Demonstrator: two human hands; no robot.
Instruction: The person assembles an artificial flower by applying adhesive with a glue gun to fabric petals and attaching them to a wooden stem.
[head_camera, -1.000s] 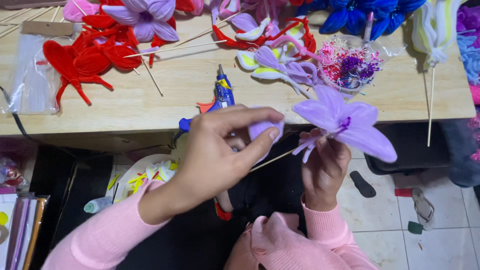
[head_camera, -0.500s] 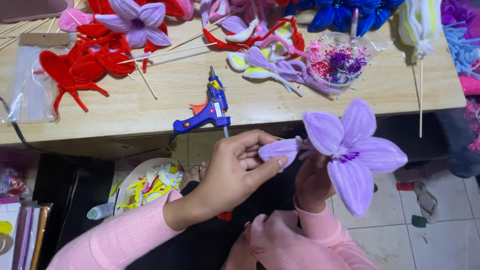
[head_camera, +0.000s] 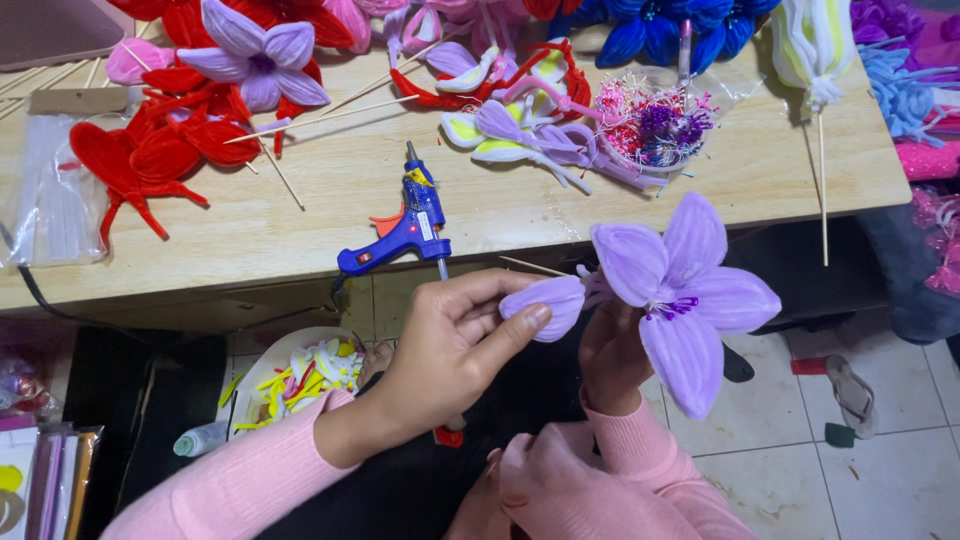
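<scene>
Left hand (head_camera: 450, 335) pinches a loose lilac petal (head_camera: 545, 303) against the purple flower (head_camera: 680, 285) gripped by the right hand (head_camera: 610, 355); blue glue gun (head_camera: 405, 230) lies just above, centre frame.

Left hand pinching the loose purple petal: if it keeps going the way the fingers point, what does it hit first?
Probably the purple fuzzy flower held in the right hand. The left hand points right, its loose purple petal already almost touching the bloom; depth unclear.

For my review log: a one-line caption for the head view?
Left hand presses a purple petal against a purple fuzzy flower held by the right hand.
</scene>
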